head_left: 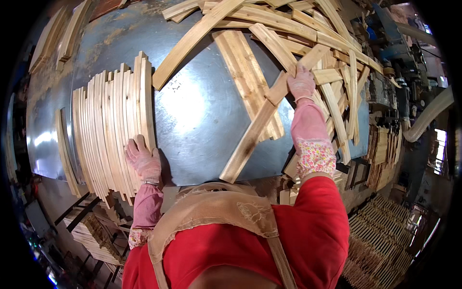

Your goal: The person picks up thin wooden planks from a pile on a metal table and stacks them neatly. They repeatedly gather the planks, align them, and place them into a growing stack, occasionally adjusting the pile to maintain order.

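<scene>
My left hand (143, 159), in a pinkish work glove, lies with its fingers stretched out on the right end of a row of wooden strips (113, 106). These strips stand closely side by side, their near ends uneven at the table's front edge. My right hand (301, 83), also gloved, is closed around a wooden strip (314, 56) at the edge of a loose heap; its fingertips are partly hidden. Just left of that hand a short wooden piece (279, 89) rests against a longer slanting board (250, 142). A wide board (248, 82) lies behind them.
The metal table (187, 125) has a shiny surface. Crossed wooden strips (269, 19) heap up at the far right. A single strip (66, 149) lies at the left. Stacked wood (385, 241) stands on the floor at the lower right. Machinery and a hose (428, 115) are at the right.
</scene>
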{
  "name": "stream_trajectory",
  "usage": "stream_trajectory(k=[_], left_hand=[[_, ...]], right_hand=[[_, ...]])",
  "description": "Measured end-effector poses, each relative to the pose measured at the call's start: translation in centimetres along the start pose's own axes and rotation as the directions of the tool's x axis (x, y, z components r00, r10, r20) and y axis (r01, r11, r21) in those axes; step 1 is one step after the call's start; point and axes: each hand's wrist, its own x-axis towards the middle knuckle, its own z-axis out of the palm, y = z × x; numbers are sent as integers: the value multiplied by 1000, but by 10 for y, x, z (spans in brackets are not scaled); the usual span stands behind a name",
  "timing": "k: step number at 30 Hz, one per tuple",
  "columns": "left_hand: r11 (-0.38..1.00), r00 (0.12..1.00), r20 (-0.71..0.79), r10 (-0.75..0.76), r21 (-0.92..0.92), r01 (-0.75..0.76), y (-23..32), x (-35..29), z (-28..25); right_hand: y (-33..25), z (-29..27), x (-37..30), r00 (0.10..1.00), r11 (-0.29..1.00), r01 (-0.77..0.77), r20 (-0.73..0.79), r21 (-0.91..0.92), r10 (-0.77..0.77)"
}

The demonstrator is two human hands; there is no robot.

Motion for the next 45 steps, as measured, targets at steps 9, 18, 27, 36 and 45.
stream_trajectory(k=[9,18,27,36,45], left_hand=[[994,986,-140,92,-49,-99,-23,3,28],[994,994,-29,110,14,-110,-27,5,23],[963,962,-191,197,-146,-226,-34,7,33],[966,983,-75,165,-190,-176,-38,2,27],[991,993,19,119,-60,-118,-31,6,32]], right_hand=[[-152,-42,-112,883,333,-289,384,898,-270],[-401,23,-185,554,504,609,126,613,-823],[-437,24,19,952,436,-187,272,880,-140],[-352,3,-137,407,530,515,352,673,-843],[-262,-60,96,901,939,341,271,41,-339]])
